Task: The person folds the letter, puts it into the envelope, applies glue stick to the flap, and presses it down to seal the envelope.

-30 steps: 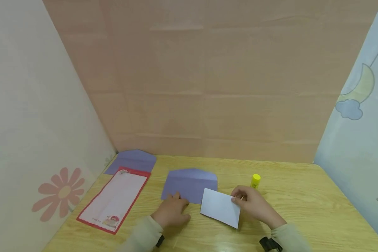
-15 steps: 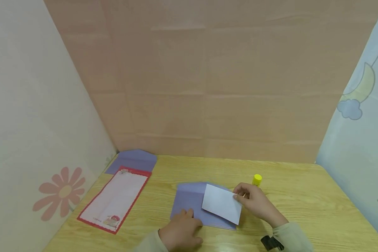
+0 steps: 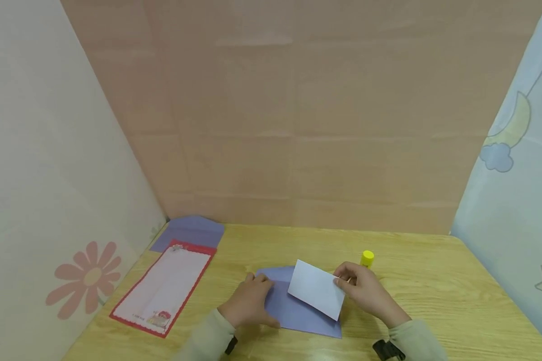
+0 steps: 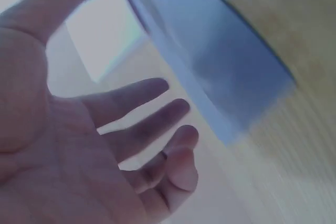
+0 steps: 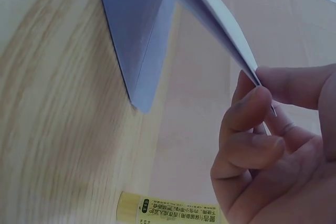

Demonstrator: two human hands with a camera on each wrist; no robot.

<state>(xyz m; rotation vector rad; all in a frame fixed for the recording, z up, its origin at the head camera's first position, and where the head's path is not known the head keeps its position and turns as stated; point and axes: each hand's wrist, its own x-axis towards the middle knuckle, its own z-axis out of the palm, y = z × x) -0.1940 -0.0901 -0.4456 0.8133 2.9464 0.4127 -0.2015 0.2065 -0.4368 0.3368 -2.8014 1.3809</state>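
Note:
In the head view a folded sheet of white paper (image 3: 316,290) is held tilted, overlapping a purple envelope (image 3: 298,318). My right hand (image 3: 366,292) pinches its right edge between thumb and fingers; the folded layers show in the right wrist view at the paper (image 5: 223,24). The envelope lies on the table with its flap unfolded toward the far side. At the envelope's left side is my left hand (image 3: 250,302), fingers spread, thumb near the lower edge. In the left wrist view the left hand (image 4: 79,135) has loosely bent fingers beside the envelope (image 4: 226,61).
A yellow glue stick (image 3: 367,258) stands beyond my right hand. To the left lies a red-bordered letter sheet (image 3: 162,288), partly over a second purple envelope (image 3: 191,231). Patterned panels (image 3: 49,150) close off the sides, and a brown paper backdrop (image 3: 293,125) the back.
The envelope has slid toward me and to the right, beneath the folded paper. My left hand has come to its left side. The right hand holds the paper in nearly the same place.

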